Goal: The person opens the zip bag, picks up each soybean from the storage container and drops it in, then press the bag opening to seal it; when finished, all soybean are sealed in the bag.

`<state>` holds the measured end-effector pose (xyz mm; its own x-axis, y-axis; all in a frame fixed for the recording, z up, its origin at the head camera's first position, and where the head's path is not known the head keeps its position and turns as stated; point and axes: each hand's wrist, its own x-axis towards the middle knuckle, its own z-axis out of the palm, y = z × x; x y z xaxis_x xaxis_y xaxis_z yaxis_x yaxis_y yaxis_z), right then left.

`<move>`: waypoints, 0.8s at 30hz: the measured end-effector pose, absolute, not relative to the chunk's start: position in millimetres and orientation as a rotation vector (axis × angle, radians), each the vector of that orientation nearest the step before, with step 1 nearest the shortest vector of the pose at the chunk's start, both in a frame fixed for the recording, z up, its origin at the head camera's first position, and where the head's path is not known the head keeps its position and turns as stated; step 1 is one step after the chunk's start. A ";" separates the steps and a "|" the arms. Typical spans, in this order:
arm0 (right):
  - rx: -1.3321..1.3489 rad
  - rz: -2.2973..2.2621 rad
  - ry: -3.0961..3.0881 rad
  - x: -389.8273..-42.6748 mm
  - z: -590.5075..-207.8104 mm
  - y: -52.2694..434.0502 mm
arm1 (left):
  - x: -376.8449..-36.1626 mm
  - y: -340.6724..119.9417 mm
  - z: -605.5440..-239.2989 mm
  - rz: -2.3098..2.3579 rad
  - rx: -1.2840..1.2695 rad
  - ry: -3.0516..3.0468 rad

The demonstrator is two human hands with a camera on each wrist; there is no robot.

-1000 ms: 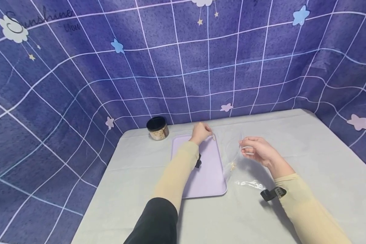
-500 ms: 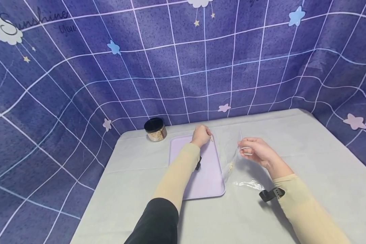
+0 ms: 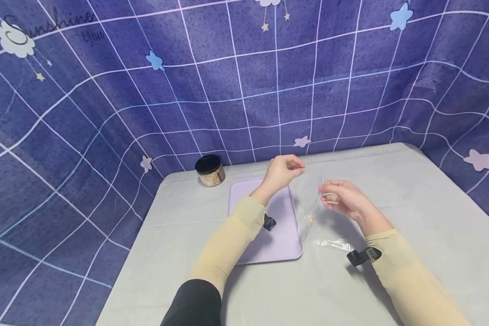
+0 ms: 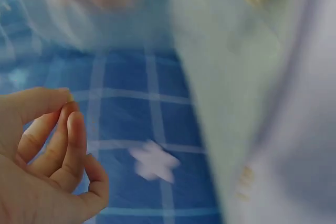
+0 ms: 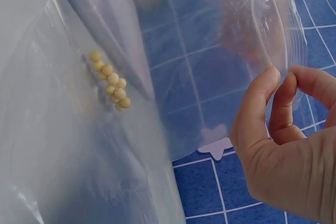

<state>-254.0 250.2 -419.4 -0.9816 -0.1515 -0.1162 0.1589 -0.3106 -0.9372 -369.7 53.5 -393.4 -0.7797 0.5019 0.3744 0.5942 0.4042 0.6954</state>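
The right hand [image 3: 344, 199] is pinching the rim of the clear bag [image 3: 309, 206] at mid-frame, holding its mouth up. The left hand [image 3: 283, 171] is hovering just upper left of it, fingers [image 4: 63, 129] pinched, perhaps on a bean.

A pale grey worktop [image 3: 411, 217] carries a lilac tray [image 3: 283, 240] near its far left part. A small jar [image 3: 210, 170] with a black lid stands just beyond the tray's far left corner. To the tray's right, the lower end of a clear plastic bag [image 3: 332, 244] rests on the surface.
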 end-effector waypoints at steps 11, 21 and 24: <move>-0.014 -2.391 1.717 -252.4 -417.0 247.3 | -310.4 48.5 -379.0 -1.213 -1.262 -2.538; -0.006 -2.388 1.732 -252.1 -417.6 246.4 | -366.4 38.5 -393.7 -1.374 -0.939 -2.501; -0.014 -2.384 1.743 -252.5 -417.5 245.9 | -394.5 36.0 -407.5 -1.287 -0.787 -2.600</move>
<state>-252.5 245.9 -417.5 -0.9824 -0.1564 -0.1024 0.1450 -0.2919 -0.9454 -394.5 36.0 -407.5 -0.8544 0.3931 0.3398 0.5086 0.4986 0.7020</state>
